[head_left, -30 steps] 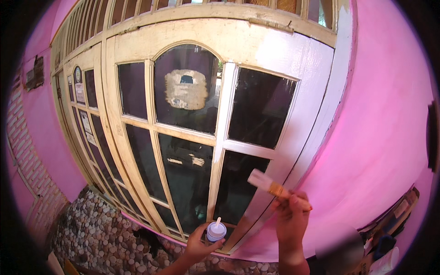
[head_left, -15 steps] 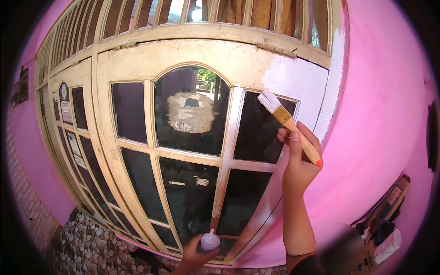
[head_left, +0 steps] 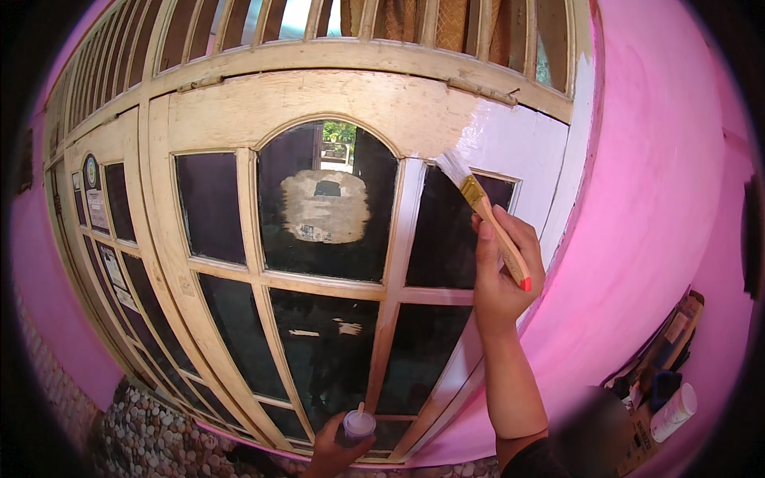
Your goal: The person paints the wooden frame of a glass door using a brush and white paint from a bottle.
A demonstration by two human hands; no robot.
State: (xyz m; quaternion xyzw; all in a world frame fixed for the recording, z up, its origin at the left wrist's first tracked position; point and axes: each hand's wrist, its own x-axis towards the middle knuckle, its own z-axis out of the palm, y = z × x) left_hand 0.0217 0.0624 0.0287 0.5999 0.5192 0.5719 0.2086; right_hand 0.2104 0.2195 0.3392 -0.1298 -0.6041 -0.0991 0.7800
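My right hand (head_left: 510, 253) grips a paintbrush (head_left: 496, 223) by its wooden, red-tipped handle. White paint coats the bristles, whose tips meet the window frame's upper rail just above a dark glass pane (head_left: 434, 231). Fresh white paint (head_left: 518, 139) covers the rail's right end and the right stile, while the cream wood (head_left: 319, 94) to the left is bare of it. Low in the view, my left hand (head_left: 335, 446) is closed around a small cup (head_left: 358, 424) of pale paint with a wooden stick standing in it.
A pink wall (head_left: 645, 175) borders the frame on the right. Cardboard and a white bottle (head_left: 674, 413) stand at lower right. Slatted bars (head_left: 398, 24) run above the rail, with a rusty hinge (head_left: 481, 92) beneath them. Pebbled ground (head_left: 159, 434) lies at lower left.
My right hand has moved the brush a little left, bringing its bristles to the rail beside the painted part. The painted patch reaches slightly farther left. My left hand still holds the cup.
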